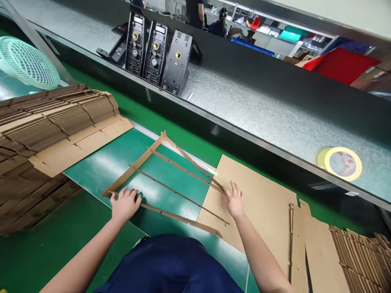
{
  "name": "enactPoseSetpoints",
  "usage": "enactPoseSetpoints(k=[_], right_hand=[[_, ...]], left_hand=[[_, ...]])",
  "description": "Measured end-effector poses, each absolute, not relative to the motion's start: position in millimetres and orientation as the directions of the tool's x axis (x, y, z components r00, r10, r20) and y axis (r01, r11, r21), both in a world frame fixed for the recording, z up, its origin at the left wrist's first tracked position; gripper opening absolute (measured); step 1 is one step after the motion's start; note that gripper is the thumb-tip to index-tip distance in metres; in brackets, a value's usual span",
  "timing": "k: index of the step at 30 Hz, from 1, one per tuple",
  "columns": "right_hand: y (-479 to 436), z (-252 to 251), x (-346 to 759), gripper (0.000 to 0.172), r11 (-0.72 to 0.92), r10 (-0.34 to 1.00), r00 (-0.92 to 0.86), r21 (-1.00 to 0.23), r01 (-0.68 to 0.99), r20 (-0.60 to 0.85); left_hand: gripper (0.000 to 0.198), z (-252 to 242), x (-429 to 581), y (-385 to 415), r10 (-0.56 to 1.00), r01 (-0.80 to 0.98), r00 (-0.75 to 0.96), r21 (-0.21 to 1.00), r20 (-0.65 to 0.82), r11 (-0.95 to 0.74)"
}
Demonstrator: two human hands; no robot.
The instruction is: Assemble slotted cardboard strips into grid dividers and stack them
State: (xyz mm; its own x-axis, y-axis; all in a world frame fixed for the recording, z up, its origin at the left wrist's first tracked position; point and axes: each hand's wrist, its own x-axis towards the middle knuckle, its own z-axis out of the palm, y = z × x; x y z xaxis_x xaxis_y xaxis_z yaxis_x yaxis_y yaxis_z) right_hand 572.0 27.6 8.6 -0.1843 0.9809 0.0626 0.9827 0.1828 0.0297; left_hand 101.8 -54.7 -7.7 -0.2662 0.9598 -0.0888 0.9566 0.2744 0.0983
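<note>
A partly assembled cardboard divider stands on the green tabletop. One cross strip lies at its left end, with several long notched strips running to the right. My left hand has its fingers curled over the nearest long strip, close to the left corner. At the other end, my right hand pinches the tips of the two far strips, where they come together. Below the right hand lies a flat brown cardboard sheet, and the right ends of the strips reach over it.
Folded cardboard pieces are stacked high at left; more notched strips lie at lower right. Behind a raised ledge, a grey conveyor carries black plastic housings and a yellow tape roll. A mint basket sits at upper left.
</note>
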Motion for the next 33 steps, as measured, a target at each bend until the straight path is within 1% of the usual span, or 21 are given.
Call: enactPoseSetpoints(k=[2,4,6,9,12,14,17,19,22,23,25,28,30,31,33], right_hand=[[18,8,562,0.03,0.249,0.964,-0.25,0.02,0.968,0.09],[11,7,554,0.029,0.321,0.943,-0.318,-0.016,0.947,0.094],[12,7,550,0.032,0.317,0.948,-0.313,-0.073,0.946,0.061],[29,9,552,0.042,0.145,0.986,-0.154,-0.128,0.981,-0.066],[54,15,560,0.052,-0.031,0.983,0.012,-0.106,0.994,-0.182],[65,19,565,0.052,-0.105,0.981,0.091,-0.074,0.992,-0.173],[60,23,568,0.048,-0.162,0.986,0.16,-0.041,0.986,-0.05],[44,22,567,0.046,-0.127,0.992,0.126,-0.058,0.99,-0.016],[10,17,561,0.042,0.025,0.993,-0.038,-0.121,0.992,-0.113],[-1,15,559,0.043,0.052,0.986,-0.072,-0.136,0.989,-0.148],[-20,11,556,0.044,0.036,0.983,-0.061,-0.147,0.988,-0.172],[-38,9,556,0.041,-0.036,0.996,0.022,-0.159,0.987,-0.086],[-48,11,555,0.037,-0.031,1.0,0.03,-0.173,0.984,-0.005],[-54,13,554,0.035,-0.009,1.0,0.012,-0.182,0.983,0.012],[-70,15,550,0.032,0.049,0.998,-0.058,-0.208,0.977,-0.038]], left_hand=[[0.036,-9,103,-61,0.96,0.957,-0.269,0.091,-0.076,0.275],[0.037,-10,103,-65,0.962,0.959,-0.264,0.084,-0.066,0.269],[0.037,-12,102,-67,0.964,0.961,-0.258,0.083,-0.066,0.263],[0.038,-13,100,-69,0.964,0.961,-0.256,0.091,-0.066,0.261],[0.039,-13,100,-70,0.962,0.957,-0.263,0.108,-0.07,0.269],[0.039,-13,101,-71,0.953,0.944,-0.289,0.138,-0.086,0.299],[0.041,-12,104,-71,0.934,0.915,-0.338,0.189,-0.12,0.355],[0.041,-10,107,-72,0.929,0.907,-0.345,0.208,-0.134,0.367],[0.043,-6,113,-75,0.944,0.92,-0.317,0.214,-0.09,0.329],[0.043,-5,116,-77,0.953,0.929,-0.295,0.213,-0.064,0.301],[0.042,-2,123,-80,0.974,0.952,-0.224,0.207,-0.029,0.225],[0.039,0,133,-84,0.992,0.973,-0.115,0.195,-0.054,0.124],[0.038,0,137,-85,0.993,0.977,-0.085,0.191,-0.083,0.1],[0.038,0,138,-85,0.992,0.977,-0.082,0.191,-0.094,0.099],[0.038,0,137,-85,0.99,0.976,-0.077,0.196,-0.114,0.098]])
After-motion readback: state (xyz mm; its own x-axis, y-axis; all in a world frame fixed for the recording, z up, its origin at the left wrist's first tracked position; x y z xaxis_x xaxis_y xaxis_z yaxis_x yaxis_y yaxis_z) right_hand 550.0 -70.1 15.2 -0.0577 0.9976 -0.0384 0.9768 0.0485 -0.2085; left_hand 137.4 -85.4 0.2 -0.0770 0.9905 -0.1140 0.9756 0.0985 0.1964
